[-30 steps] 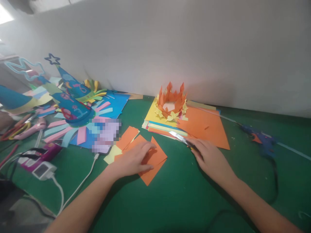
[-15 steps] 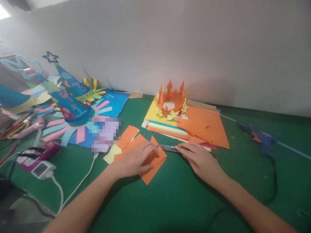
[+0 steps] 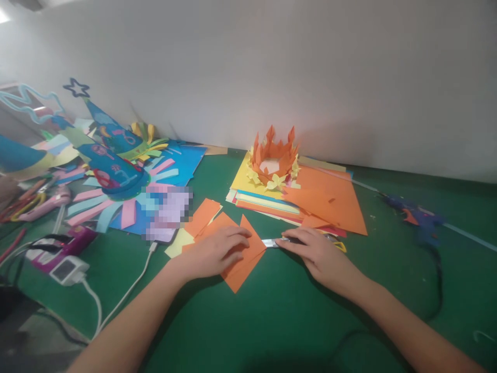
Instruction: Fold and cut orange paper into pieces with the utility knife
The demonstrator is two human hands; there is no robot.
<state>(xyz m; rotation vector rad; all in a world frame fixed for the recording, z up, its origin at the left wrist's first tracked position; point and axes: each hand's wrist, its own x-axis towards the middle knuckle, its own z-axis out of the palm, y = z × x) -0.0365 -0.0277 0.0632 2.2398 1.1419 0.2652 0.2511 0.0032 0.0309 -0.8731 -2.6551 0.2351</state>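
My left hand (image 3: 217, 249) rests on a folded piece of orange paper (image 3: 243, 269) on the green table, fingers curved and thumb apart. The paper lies turned like a diamond, with a pointed flap at its top. In my right hand (image 3: 316, 254) is what looks like a pair of scissors (image 3: 269, 243), held low over the table. Their silver blade end points left and meets or nearly meets the paper's right corner. A yellow-edged loop (image 3: 340, 245) shows beyond my right hand; my fingers hide the middle of the tool.
An orange paper crown (image 3: 272, 160) with yellow flowers stands on stacked coloured sheets (image 3: 334, 197). A blue glue gun (image 3: 417, 217) lies right. Blue cone hats (image 3: 116, 166), a phone (image 3: 169, 212), a power strip (image 3: 70, 248) and a white cable (image 3: 128, 290) occupy the left.
The blade end has drawn back to the right, off the orange paper to its corner. More of the yellow loop shows behind my right hand. My left hand stays on the paper.
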